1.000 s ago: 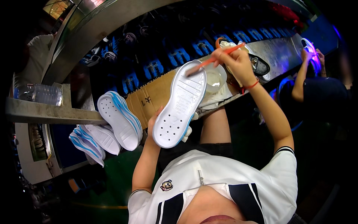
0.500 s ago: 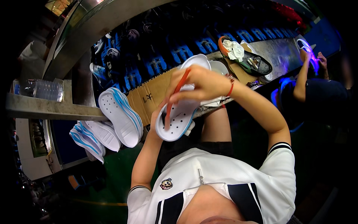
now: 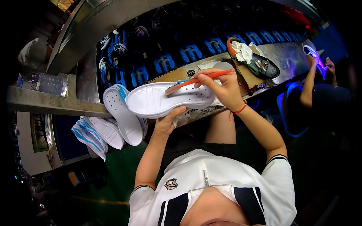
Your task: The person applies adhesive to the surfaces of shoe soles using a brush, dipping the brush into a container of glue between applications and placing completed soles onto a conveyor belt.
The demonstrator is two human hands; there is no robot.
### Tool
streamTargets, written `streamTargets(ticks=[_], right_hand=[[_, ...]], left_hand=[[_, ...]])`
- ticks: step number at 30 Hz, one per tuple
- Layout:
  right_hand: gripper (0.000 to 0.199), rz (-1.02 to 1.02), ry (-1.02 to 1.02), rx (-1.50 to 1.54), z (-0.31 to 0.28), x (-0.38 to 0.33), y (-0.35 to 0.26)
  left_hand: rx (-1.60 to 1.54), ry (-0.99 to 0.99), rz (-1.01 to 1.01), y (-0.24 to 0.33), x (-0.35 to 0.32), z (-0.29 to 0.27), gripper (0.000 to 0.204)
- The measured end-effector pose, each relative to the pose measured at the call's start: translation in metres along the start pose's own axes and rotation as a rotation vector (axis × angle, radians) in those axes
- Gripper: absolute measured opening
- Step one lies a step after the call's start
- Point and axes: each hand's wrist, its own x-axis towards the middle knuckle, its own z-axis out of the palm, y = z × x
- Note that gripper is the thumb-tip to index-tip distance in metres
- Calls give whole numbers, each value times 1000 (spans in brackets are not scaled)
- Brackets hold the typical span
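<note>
The white sole (image 3: 169, 102) is held up at the counter's (image 3: 279, 54) near edge, its inner face upward, the ridged end to the left and the perforated end to the right. The left hand (image 3: 167, 121) grips it along the near side, thumb on the wall. The right hand (image 3: 223, 87) is closed around an orange brush (image 3: 196, 80), bristles at the ridged part — so this sole looks to be mid-brushing, not finished. A shine shows near the ridges, but how much is covered I cannot tell. Just left, more soles lean together, the nearest (image 3: 114, 103) pale and perforated — whether they are done or waiting is unclear. Beyond the right hand is a white bowl (image 3: 225, 66), partly hidden.
</note>
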Motion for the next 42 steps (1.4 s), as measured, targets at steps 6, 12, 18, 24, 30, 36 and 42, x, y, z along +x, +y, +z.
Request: streamTargets(ticks=[6,12,18,24,30,36,42], right_hand=[[17,-8,63,-237,-28,4,2],[15,-74,4,-136,-26,7,3],[14,-113,121,-395,-42,12,4],[19,58,108,-266,-26,-21,17],[18,75,-92,27,17,-39,-10],[19,-6,197,-152,-12,3,-14],[21,110,119,128,-37,-11,-25]], left_hand=[[71,129,22,11,-1,-4,61],[152,115,48,4,-1,0,63],[203,176,158,8,-3,-6,66],[1193,152,710,-7,6,-25,65],[514,162,225,-14,5,-31,66],[1191,156,571,17,-1,7,66],[1108,58,827,42,9,19,70]])
